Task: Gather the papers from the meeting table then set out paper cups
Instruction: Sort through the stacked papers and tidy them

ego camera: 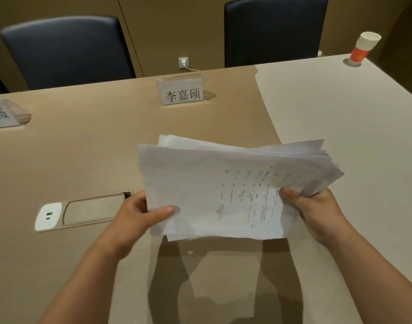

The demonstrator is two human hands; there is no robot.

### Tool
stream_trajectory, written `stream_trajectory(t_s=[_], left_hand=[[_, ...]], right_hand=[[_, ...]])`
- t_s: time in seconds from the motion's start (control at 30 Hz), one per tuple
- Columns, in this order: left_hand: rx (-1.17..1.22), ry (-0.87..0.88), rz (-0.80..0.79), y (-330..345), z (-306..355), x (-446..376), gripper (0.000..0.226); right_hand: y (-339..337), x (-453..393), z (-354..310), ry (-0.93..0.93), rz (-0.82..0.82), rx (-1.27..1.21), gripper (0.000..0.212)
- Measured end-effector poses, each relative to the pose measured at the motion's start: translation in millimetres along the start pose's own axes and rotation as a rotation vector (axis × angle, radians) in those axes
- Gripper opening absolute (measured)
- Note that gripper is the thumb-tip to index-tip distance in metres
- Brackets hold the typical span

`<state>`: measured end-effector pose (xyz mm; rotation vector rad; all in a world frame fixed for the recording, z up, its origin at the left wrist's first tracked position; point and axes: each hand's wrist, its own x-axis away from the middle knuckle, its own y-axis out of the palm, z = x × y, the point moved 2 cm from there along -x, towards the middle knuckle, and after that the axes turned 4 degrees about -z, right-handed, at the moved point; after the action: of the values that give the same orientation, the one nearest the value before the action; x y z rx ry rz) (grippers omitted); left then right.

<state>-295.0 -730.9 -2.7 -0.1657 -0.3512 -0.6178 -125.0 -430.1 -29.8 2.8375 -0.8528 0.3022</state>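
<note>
A loose stack of white printed papers (pixel 223 183) hangs above the beige meeting table (pixel 83 160), its sheets fanned and uneven at the right side. My left hand (pixel 144 213) grips the stack's near left edge, thumb on top. My right hand (pixel 317 211) grips the near right corner, thumb on the top sheet. A stack of paper cups (pixel 363 48), white with a red band, stands at the table's far right corner.
A clear name card stand (pixel 182 91) sits at the far edge, another name card (pixel 4 114) at far left. A socket panel (pixel 83 210) is set in the table to my left. Two dark chairs (pixel 67 52) (pixel 275 31) stand behind the table.
</note>
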Motion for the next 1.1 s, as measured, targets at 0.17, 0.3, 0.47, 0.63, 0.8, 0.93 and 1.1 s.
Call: stream_trajectory(t_s=[0.17, 0.3, 0.47, 0.63, 0.8, 0.93, 1.1], left_hand=[[0.107, 0.077, 0.161, 4.4, -13.7, -7.3, 0.024], [0.035, 0.053, 0.197, 0.9, -28.0, -12.2, 0.027], [0.034, 0.020, 0.257, 1.8, -43.1, -11.4, 0.032], [0.115, 0.088, 0.256, 9.7, -43.1, -7.4, 0.037], [0.172, 0.175, 0.218, -0.9, -36.1, -7.0, 0.038], [0.182, 0.171, 0.203, 5.1, -35.1, -13.0, 0.033], [0.211, 0.252, 0.289, 7.3, -29.0, -9.1, 0.027]], right_hand=[[5.2, -3.5, 2.8, -0.045, -0.017, 0.002, 0.050], [8.0, -2.1, 11.7, -0.003, -0.035, 0.073, 0.038], [8.5, 1.3, 22.4, 0.023, -0.010, 0.101, 0.049], [15.0, 4.0, 20.7, -0.044, -0.015, 0.162, 0.062], [15.2, -3.3, 13.7, -0.062, 0.070, 0.160, 0.056], [26.3, -3.6, 15.4, 0.015, 0.082, 0.267, 0.033], [32.8, 3.0, 5.9, -0.027, 0.162, 0.236, 0.036]])
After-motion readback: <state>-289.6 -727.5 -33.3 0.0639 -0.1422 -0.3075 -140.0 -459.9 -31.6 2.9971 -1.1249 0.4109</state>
